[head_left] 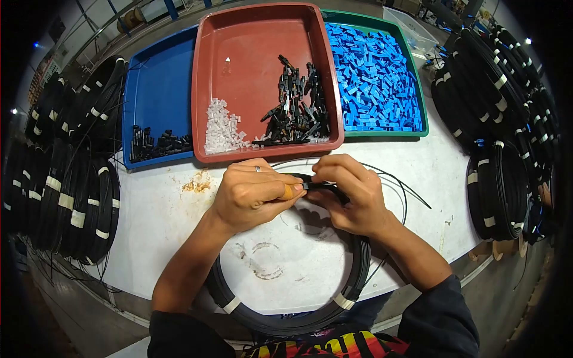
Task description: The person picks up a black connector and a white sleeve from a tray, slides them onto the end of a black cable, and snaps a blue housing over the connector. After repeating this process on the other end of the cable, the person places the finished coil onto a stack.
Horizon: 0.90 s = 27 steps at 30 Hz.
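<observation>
A coil of black cable (361,262) lies on the white table and hangs over its front edge, bound with strips of white tape. At its far side, my left hand (253,194) is closed, thumb and fingers pinching the cable; a tan wrap covers part of one finger. A small dark piece with a greyish face (305,186) shows at these fingertips, too small to name. Close beside it, my right hand (352,194) curls its fingers around the coil's far right part. Its fingertips are partly hidden. Loose cable ends (412,194) stick out to the right.
Behind my hands stand a blue tray (158,98) with black parts, a red tray (250,36) with clear and black pieces, and a green tray (425,122) full of blue clips (376,83). Taped cable coils (71,203) hang at left, and more coils (498,191) at right.
</observation>
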Each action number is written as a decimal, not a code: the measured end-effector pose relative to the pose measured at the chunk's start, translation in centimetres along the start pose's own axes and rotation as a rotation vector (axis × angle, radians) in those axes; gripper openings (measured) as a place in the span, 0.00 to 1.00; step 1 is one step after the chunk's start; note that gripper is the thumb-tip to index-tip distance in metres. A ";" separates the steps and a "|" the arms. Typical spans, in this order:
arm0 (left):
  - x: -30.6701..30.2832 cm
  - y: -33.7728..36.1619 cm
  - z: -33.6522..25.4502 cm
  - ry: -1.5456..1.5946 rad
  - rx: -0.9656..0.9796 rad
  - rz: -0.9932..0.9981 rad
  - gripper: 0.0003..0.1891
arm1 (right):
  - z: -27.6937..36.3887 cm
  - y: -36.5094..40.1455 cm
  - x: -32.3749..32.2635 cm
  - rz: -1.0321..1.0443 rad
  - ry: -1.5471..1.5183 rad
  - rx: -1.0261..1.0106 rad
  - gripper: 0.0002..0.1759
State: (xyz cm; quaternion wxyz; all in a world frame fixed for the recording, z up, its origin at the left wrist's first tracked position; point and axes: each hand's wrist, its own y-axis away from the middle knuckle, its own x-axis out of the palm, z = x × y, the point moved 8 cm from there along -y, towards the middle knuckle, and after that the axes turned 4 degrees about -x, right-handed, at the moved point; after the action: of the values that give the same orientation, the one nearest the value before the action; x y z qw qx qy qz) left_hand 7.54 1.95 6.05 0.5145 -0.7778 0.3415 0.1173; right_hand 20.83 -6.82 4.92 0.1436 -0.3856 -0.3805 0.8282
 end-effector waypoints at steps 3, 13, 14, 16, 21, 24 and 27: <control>0.2 0.0 -0.3 -0.005 0.027 0.030 0.06 | -0.3 0.5 0.2 0.043 0.021 0.003 0.17; 0.0 0.0 -0.1 0.020 0.026 -0.004 0.06 | 0.4 -0.3 -0.2 -0.011 0.040 -0.022 0.15; -0.1 0.0 0.1 0.039 0.004 -0.030 0.06 | 0.6 -0.2 -0.1 0.010 0.078 -0.075 0.15; -0.3 -0.4 0.0 0.047 -0.099 0.029 0.08 | 0.6 0.0 -0.1 0.012 0.047 -0.094 0.16; -0.4 0.2 2.8 0.163 -0.349 0.082 0.12 | 0.0 0.2 -0.9 -0.009 0.052 -0.128 0.19; -0.6 0.3 3.0 0.169 -0.336 0.071 0.13 | 0.0 0.1 -1.1 0.013 0.059 -0.125 0.19; -0.6 0.5 2.9 0.179 -0.354 0.078 0.16 | -0.3 -0.2 -1.2 0.058 0.039 -0.127 0.20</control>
State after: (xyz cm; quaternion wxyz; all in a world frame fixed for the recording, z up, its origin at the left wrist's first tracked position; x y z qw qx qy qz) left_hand 7.29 4.66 4.74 0.3324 -0.8495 0.3898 0.1259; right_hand 21.80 -7.12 5.58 0.1024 -0.4210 -0.4180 0.7985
